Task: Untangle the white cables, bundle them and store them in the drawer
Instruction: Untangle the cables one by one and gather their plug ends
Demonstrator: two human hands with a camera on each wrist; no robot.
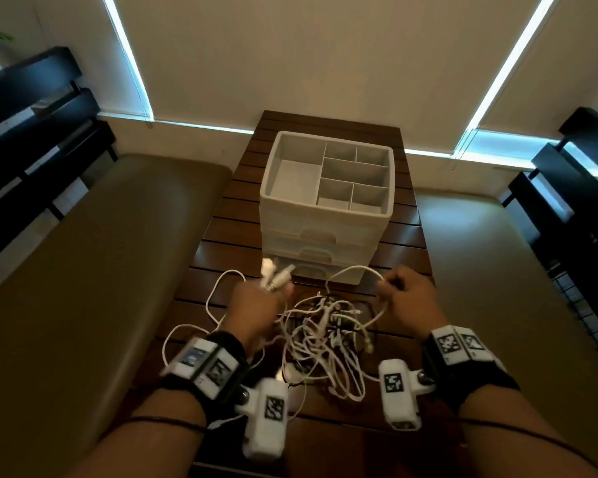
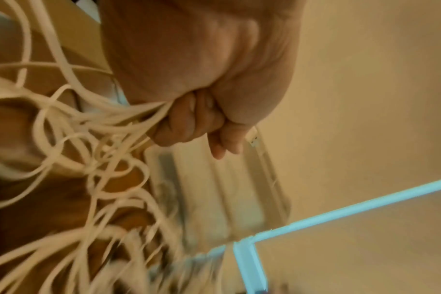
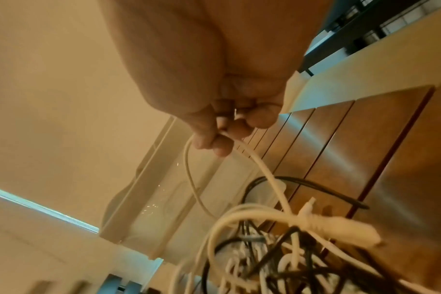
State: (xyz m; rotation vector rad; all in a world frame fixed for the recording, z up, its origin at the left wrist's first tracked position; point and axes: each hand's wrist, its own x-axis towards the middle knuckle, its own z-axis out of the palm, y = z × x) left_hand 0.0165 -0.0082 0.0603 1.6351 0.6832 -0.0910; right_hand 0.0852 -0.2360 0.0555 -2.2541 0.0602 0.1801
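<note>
A tangle of white cables (image 1: pixel 320 336) mixed with some black ones lies on the dark slatted table (image 1: pixel 228 232) between my hands. My left hand (image 1: pixel 256 305) grips several white cable strands (image 2: pixel 129 117) in a fist, and their connector ends (image 1: pixel 273 276) stick up above it. My right hand (image 1: pixel 408 298) pinches one white cable (image 3: pixel 252 159) between thumb and fingers; it loops up to the left and hangs down to the tangle. Behind the tangle stands the white drawer unit (image 1: pixel 325 243), its drawers pushed in.
The drawer unit's top is an open tray with several empty compartments (image 1: pixel 328 174). Padded benches (image 1: pixel 94 263) flank the table on both sides. Black cables (image 3: pixel 315 187) run through the pile. Dark shelving stands at the far left and right.
</note>
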